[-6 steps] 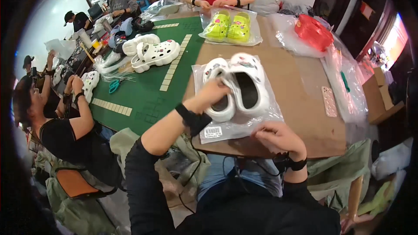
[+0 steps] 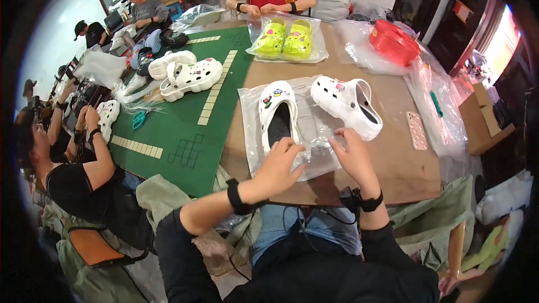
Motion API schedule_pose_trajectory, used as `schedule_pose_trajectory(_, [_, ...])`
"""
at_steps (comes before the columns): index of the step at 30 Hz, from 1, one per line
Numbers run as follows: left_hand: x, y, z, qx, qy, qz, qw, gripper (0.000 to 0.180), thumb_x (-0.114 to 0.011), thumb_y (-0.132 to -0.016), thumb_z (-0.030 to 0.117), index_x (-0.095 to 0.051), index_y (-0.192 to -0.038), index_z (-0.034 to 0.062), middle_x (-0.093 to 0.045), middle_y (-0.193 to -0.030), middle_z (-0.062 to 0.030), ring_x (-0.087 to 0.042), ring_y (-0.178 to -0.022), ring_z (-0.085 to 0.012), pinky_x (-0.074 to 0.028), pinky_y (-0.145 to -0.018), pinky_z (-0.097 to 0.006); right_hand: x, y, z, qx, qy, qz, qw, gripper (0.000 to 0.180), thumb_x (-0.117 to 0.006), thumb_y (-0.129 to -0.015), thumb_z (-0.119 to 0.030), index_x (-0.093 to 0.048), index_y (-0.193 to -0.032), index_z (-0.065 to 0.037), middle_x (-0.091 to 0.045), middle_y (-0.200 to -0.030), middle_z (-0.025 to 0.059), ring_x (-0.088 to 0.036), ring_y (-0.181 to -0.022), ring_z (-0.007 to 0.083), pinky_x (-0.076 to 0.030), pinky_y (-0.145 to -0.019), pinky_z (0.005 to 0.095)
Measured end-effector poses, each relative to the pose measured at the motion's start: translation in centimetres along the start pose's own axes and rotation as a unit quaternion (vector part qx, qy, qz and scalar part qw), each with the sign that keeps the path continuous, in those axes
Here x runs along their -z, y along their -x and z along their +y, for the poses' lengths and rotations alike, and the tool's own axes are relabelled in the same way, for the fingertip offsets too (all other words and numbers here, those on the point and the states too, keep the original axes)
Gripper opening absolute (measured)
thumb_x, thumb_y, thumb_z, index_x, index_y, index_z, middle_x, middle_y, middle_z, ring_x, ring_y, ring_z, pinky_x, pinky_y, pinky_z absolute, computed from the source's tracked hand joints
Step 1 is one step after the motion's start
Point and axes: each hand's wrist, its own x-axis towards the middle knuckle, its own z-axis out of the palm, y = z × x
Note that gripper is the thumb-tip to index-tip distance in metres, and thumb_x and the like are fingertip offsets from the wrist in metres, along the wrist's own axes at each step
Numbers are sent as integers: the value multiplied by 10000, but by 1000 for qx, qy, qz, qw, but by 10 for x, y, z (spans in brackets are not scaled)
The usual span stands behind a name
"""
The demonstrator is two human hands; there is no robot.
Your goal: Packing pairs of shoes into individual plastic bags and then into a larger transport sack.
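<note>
While both hands pinched the near edge of the clear plastic bag, the left hand and right hand sat close to the table's front edge. One white clog lay on the glossy bag, and the other clog lay just to its right, with bare brown tabletop beyond.

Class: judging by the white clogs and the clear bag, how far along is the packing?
Done: none bagged. In hand: left hand and right hand work the clear plastic bag. Left: both white foam clogs, one on the bag, one beside it, remain outside.
</note>
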Motion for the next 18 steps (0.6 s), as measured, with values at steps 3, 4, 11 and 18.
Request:
schedule_pose_trajectory(3, [3, 28, -20, 6, -106, -54, 993, 332, -662, -751, 161, -565, -1044, 37, -522, -981, -150, -527, -880, -322, -438, -783, -394, 4, -18, -7, -25, 60, 62, 996, 346, -643, -796, -246, -546, -984, 27, -569, -979, 192, -527, -965, 349, -418, -840, 405])
schedule_pose_trajectory(4, [2, 41, -34, 15, -149, -97, 984, 338, -658, -758, 198, -572, -1050, 52, -525, -987, -148, -534, -879, -318, -440, -769, -398, 5, -24, -13, -36, 100, 104, 989, 375, -657, -784, -273, -549, -985, 24, -569, -985, 198, -526, -977, 360, -418, -848, 405])
schedule_pose_trajectory(11, [-19, 64, -44, -1, -237, -158, 959, 353, -629, -778, 323, -603, -1098, 176, -544, -957, -134, -534, -914, -300, -458, -709, -407, -8, -70, 57, -114, 223, -83, 965, 390, -677, -740, -290, -593, -951, 28, -601, -995, 225, -583, -928, 372, -475, -763, 450])
schedule_pose_trajectory(18, [-31, 63, -41, 49, -271, -141, 951, 285, -606, -801, 361, -661, -1025, 194, -533, -922, -136, -550, -813, -304, -480, -653, -412, -30, -96, 26, -53, 56, -37, 996, 289, -569, -787, -183, -596, -948, 56, -615, -894, 261, -595, -861, 394, -469, -769, 447])
